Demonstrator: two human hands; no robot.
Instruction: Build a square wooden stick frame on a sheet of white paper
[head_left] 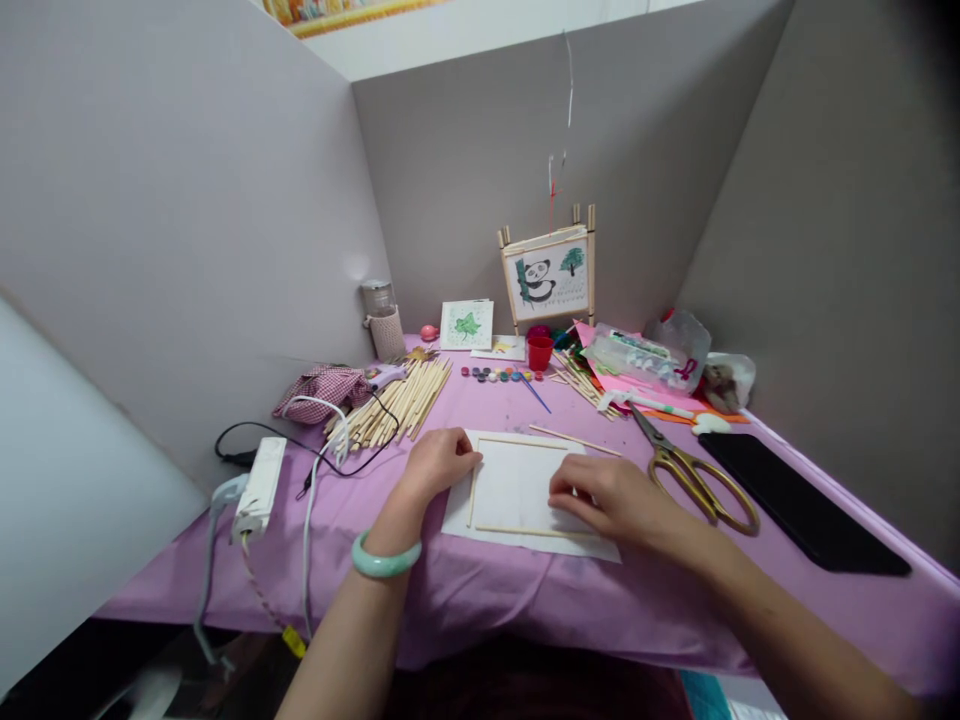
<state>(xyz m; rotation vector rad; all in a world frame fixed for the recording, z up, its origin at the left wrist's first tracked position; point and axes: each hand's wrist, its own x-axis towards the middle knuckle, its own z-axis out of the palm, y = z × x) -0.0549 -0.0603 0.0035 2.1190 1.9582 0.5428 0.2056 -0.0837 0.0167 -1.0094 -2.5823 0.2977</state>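
Observation:
A white sheet of paper (517, 490) lies in front of me, with thin wooden sticks along its edges. One stick (523, 443) runs along the top, another stick (536, 532) along the bottom, and a left stick (472, 500) stands between them. My left hand (439, 465), wearing a pale green bangle (385, 556), has its fingers closed on the upper end of the left stick. Over the paper's right side, my right hand (600, 495) is curled with fingertips together; whatever they hold is hidden. A loose stick (576, 440) lies just beyond the paper.
Large scissors (697, 475) and a black flat object (802, 505) lie at right. A stick pile (405, 405), cables and a power strip (260, 487) are at left. Behind stand paint pots (493, 376), a red cup (539, 353) and a panda-picture lantern (551, 278). Grey panels surround the table.

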